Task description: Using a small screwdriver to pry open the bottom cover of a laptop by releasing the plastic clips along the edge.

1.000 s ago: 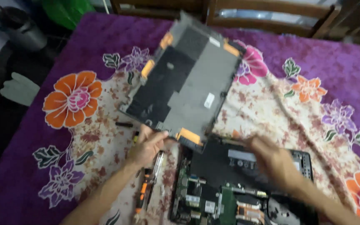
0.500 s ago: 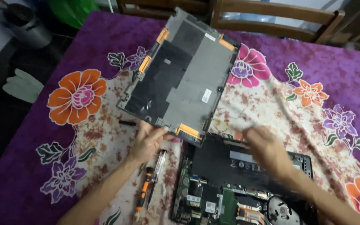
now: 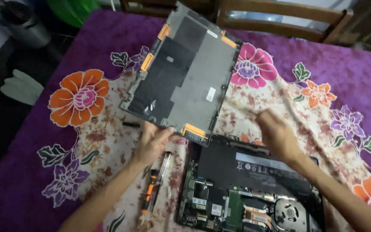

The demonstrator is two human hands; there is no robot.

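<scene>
Hidden or unclear: the right hand [image 3: 276, 134] is smeared by motion blur, so I cannot tell how far its fingers are spread or whether they grip anything. The laptop base [image 3: 254, 189] is cut off by the lower edge of the frame, and the top corner of the bottom cover [image 3: 185, 73] runs out at the upper edge. The small dark piece [image 3: 130, 124] on the cloth left of centre is too small to make out.
Left hand: the left hand [image 3: 153, 144], at lower centre-left, has its fingers curled around the near edge of the bottom cover, thumb reaching toward the orange tab at that corner.
Bottom cover: a grey and black panel with orange tabs, tilted, filling the upper centre of the frame; its lower edge lies against the left hand's fingers, and its lower right corner sits just above the laptop base.
Right hand: right of centre, over the far edge of the laptop base, just beside the cover's lower right corner.
Laptop base: lower right of the frame, open, showing a black battery, green circuit boards and a fan.
Around: a screwdriver [image 3: 149, 199] with an orange and black handle lies just below the left hand, beside a clear-handled tool [image 3: 163, 165]. All rest on a purple flowered tablecloth [image 3: 78, 99]. Wooden chair backs [image 3: 280, 17] stand along the upper edge.
</scene>
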